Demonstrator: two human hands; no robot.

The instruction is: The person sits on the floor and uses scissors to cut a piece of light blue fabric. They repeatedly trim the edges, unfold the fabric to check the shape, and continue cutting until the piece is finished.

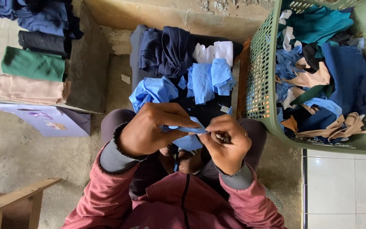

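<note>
Item held: a light blue fabric scrap point(188, 135), small and folded, was pinched between both hands just above the lap. The fingers point(172, 123) of the left hand point(147, 129) were pressed together on its left end, the thumb beneath. The fingers point(217, 127) of the right hand point(225, 142) were curled shut on its right end; whether something further was held inside that hand could not be told. Both wrists were covered by grey cuffs of a red sweatshirt point(170, 203).

Just beyond the fingertips: a pile of cut pieces point(183, 68) was laid on a dark cloth on the floor, light blue pieces nearest the fingers, dark navy pieces behind them, white pieces at the far right of the pile.

Right of the fingers, close by: a green plastic basket point(259, 76) with perforated walls was filled with mixed offcuts point(323, 72) in teal, navy, light blue, tan and white.

Left of the fingers, well apart: a row of folded cloth point(32, 63) was set on a raised ledge, in order from far to near blue, black, green and beige. A lilac patterned bag point(47, 121) was lying below the beige one.

Near left, behind the left elbow: part of a wooden frame point(18, 201) was seen on the concrete floor point(30, 157). Near right: white floor tiles point(339, 191) were seen below the basket.
</note>
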